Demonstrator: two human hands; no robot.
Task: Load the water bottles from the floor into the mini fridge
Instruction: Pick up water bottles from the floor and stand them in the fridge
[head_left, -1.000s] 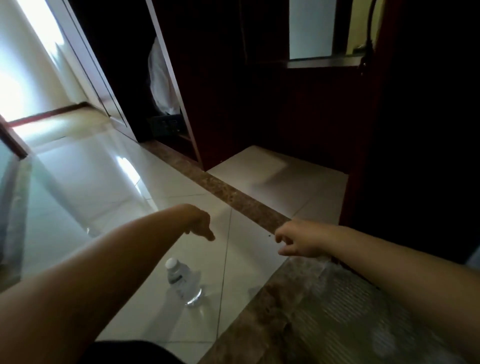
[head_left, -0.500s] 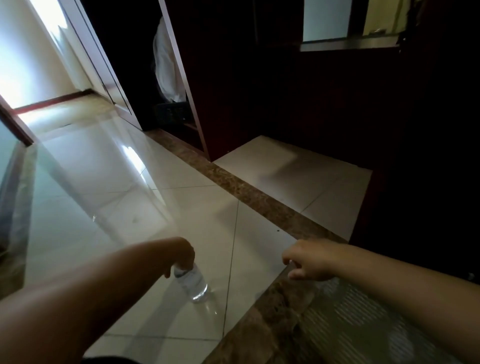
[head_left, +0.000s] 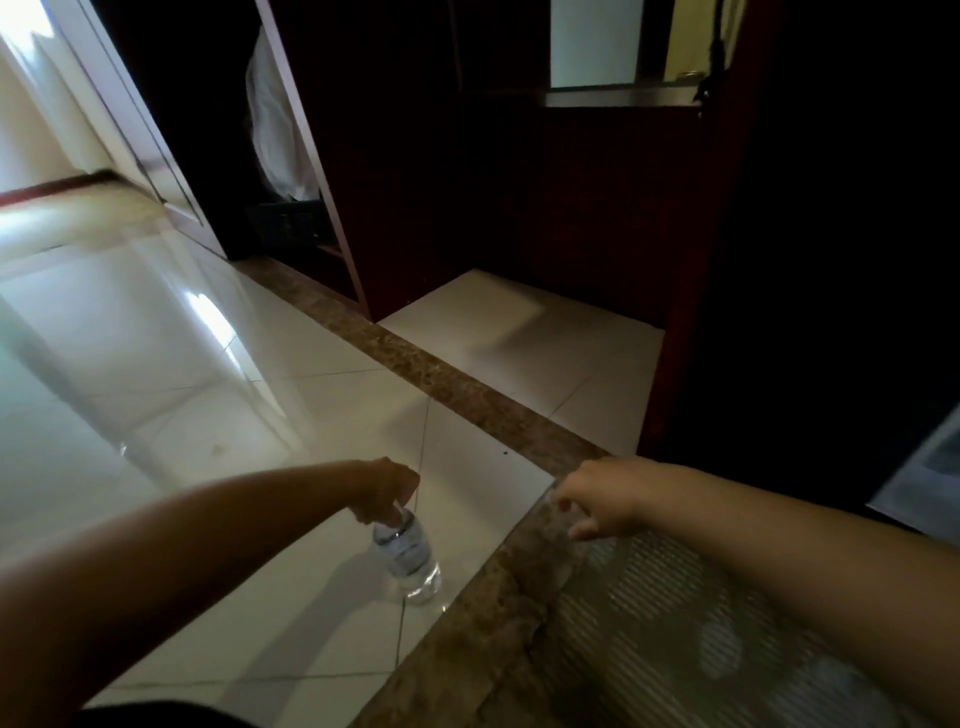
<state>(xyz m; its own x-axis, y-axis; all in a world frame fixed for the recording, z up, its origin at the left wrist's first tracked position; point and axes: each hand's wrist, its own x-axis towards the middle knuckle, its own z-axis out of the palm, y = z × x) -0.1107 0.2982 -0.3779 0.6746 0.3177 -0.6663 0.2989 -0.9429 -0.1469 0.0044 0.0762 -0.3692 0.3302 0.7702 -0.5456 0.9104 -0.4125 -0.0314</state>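
Note:
A small clear water bottle (head_left: 408, 553) with a pale label is at the lower middle of the white tiled floor, tilted with its base toward the right. My left hand (head_left: 384, 491) is closed around its cap and neck from above. My right hand (head_left: 597, 501) hovers to the right over the brown stone strip, fingers loosely curled and holding nothing. At the far right edge a pale slanted panel (head_left: 930, 478) shows beside a dark wooden cabinet (head_left: 810, 260); whether it belongs to the mini fridge I cannot tell.
A brown marble border (head_left: 457, 395) crosses the glossy floor tiles (head_left: 156, 364) diagonally. A patterned mat or carpet (head_left: 675, 623) lies at lower right. An open dark wardrobe (head_left: 218, 130) with a hanging white garment (head_left: 272, 119) stands at the back left.
My left hand came down onto the bottle's cap and closed on it; the bottle now leans and sits further right. My right hand stayed hovering near the stone strip.

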